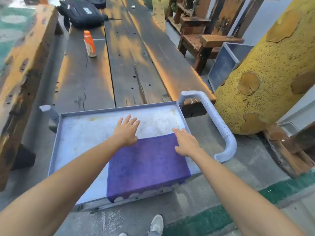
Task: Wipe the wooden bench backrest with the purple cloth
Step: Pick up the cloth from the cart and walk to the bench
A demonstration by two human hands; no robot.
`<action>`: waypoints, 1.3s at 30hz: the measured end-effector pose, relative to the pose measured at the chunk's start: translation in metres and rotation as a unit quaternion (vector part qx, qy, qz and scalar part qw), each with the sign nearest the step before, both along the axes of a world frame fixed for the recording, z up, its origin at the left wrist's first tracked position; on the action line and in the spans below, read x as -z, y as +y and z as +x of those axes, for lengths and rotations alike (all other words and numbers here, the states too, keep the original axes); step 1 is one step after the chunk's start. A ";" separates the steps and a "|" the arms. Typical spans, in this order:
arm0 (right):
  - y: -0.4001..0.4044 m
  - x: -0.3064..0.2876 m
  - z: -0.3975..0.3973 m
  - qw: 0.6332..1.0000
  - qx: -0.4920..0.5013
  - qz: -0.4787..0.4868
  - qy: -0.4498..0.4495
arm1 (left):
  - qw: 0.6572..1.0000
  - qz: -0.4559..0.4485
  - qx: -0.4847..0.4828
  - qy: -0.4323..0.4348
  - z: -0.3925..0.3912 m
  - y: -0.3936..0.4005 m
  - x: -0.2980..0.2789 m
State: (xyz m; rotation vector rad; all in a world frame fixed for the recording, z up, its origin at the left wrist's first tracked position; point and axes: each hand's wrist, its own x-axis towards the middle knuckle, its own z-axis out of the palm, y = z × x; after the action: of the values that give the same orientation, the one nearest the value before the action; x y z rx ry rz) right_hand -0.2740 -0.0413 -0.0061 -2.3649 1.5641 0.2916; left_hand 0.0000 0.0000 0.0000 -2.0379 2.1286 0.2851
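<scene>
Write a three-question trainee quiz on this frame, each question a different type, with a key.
1. True or false: the purple cloth is bunched up in the right hand.
2. Multiple choice: the cloth lies on A) the wooden bench, B) the grey cart tray, C) the ground.
3. Fill in: the near edge of the cloth hangs over the tray's ____ rim.

Key: 1. False: it lies spread flat, both hands open at its far edge, the left hand too. 2. B. 3. Front.
</scene>
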 end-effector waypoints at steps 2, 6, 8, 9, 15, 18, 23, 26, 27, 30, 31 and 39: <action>-0.012 0.010 0.006 0.999 -0.028 0.027 0.000 | 0.999 0.025 -0.020 -0.015 0.005 0.002 0.010; -0.031 0.034 0.016 0.997 -0.050 0.066 -0.008 | 0.997 0.042 -0.064 -0.010 0.022 0.007 0.040; -0.042 0.041 0.018 0.996 -0.066 0.068 -0.004 | 0.995 0.051 -0.080 0.003 0.029 0.009 0.049; -0.047 0.046 0.019 0.995 -0.075 0.068 0.002 | 0.994 0.059 -0.093 0.009 0.034 0.011 0.056; -0.062 0.061 0.015 0.995 -0.089 0.009 0.039 | 0.990 0.052 -0.125 0.044 0.055 0.021 0.072; -0.061 0.065 0.018 0.997 -0.069 0.002 0.039 | 0.987 0.049 -0.141 0.064 0.058 0.021 0.072; -0.048 0.056 0.009 1.000 -0.016 -0.001 -0.024 | 0.986 0.075 -0.124 0.087 0.059 0.018 0.066; -0.042 0.043 0.000 0.998 -0.007 0.004 -0.063 | 0.983 0.089 -0.114 0.117 0.062 0.014 0.058; -0.039 0.035 -0.005 0.997 -0.007 0.007 -0.081 | 0.981 0.088 -0.109 0.133 0.062 0.012 0.053; -0.032 0.013 -0.021 0.995 -0.005 0.003 -0.098 | 0.978 0.071 -0.084 0.180 0.058 0.004 0.034; -0.029 0.005 -0.027 0.996 0.003 -0.001 -0.094 | 0.976 0.065 -0.073 0.193 0.055 0.001 0.027; 0.009 -0.057 -0.089 0.990 0.081 -0.051 -0.100 | 0.961 0.034 0.006 0.273 0.018 -0.028 -0.031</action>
State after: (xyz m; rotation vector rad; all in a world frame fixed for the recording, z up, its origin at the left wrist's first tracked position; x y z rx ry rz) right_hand -0.3633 -0.0321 0.0512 -2.2407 1.6964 -0.0599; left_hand 0.0180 -0.0279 0.0315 -2.0781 2.3719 1.0082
